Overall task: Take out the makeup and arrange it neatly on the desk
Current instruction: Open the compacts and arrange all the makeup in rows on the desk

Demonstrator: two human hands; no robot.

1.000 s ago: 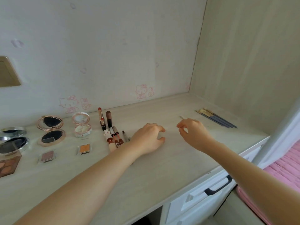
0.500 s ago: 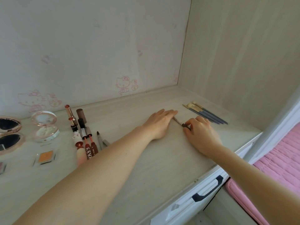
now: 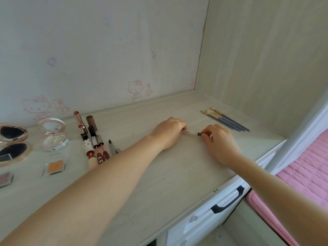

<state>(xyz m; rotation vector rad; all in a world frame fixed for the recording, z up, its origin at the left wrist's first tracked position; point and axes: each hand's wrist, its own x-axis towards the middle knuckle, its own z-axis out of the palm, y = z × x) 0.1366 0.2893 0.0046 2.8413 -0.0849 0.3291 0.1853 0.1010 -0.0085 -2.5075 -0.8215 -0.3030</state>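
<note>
The pale desk [image 3: 159,183] lies under both my hands. My left hand [image 3: 168,133] curls round one end of a slim makeup pen [image 3: 190,133], and my right hand [image 3: 219,141] pinches its dark tip; the pen lies low between them, just over the desk. Brushes [image 3: 225,119] lie just beyond my right fingers; lipsticks [image 3: 94,139] sit well left of my left fingers.

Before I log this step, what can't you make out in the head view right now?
- Slim pale pencil with a dark end: its far end is hidden inside the left hand; right hand covers the tip.
- Print on the pencil: too small.
- Small pink eyeshadow pan and round rose-gold compact: cut off by the left edge.
- Grey pens: lower ends behind the left forearm.
</note>
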